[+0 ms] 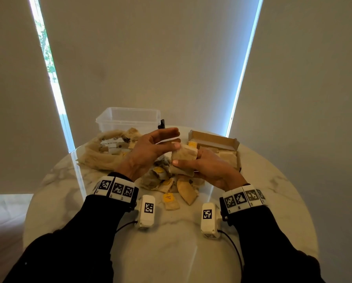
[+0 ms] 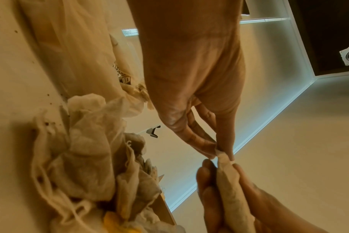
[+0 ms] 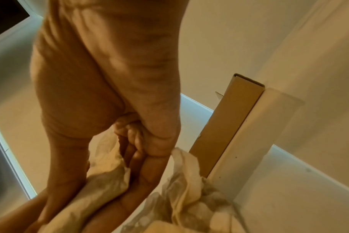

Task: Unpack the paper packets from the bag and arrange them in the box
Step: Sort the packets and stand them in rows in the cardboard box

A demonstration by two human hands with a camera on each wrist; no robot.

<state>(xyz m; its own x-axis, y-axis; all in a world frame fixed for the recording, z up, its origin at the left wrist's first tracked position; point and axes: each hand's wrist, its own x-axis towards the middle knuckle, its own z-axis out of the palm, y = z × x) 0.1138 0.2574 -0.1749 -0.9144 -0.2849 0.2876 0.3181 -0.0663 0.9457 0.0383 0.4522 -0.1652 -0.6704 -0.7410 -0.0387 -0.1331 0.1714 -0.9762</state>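
Right hand (image 1: 209, 168) half-hides gripped packet (image 1: 183, 160).

Dim, backlit room; blurred wrist views

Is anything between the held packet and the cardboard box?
Nothing visible. Both the right hand and left hand hold the packet above the table, beside the open cardboard box, which already contains packets.

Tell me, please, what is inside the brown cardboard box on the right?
The open brown cardboard box holds a few beige paper packets and a yellow tag; the right hand covers its near-left part.
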